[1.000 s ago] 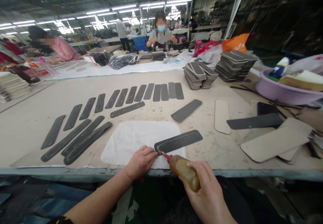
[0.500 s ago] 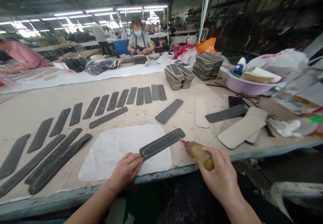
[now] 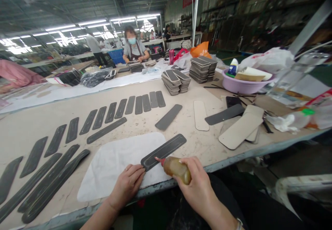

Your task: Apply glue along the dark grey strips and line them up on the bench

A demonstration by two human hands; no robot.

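Already, many dark strips (image 3: 111,112) lie fanned in rows across the surface (image 3: 31,126), while stacks of strips (image 3: 176,80) farther back look untouched, so much work seems left. One dark strip (image 3: 164,151) rests on a white sheet (image 3: 116,164) near the front edge. The left hand (image 3: 127,185) pins its near end with its fingertips, no closed grip. The right hand (image 3: 195,185) wraps a glue bottle (image 3: 176,168), red nozzle touching that end.
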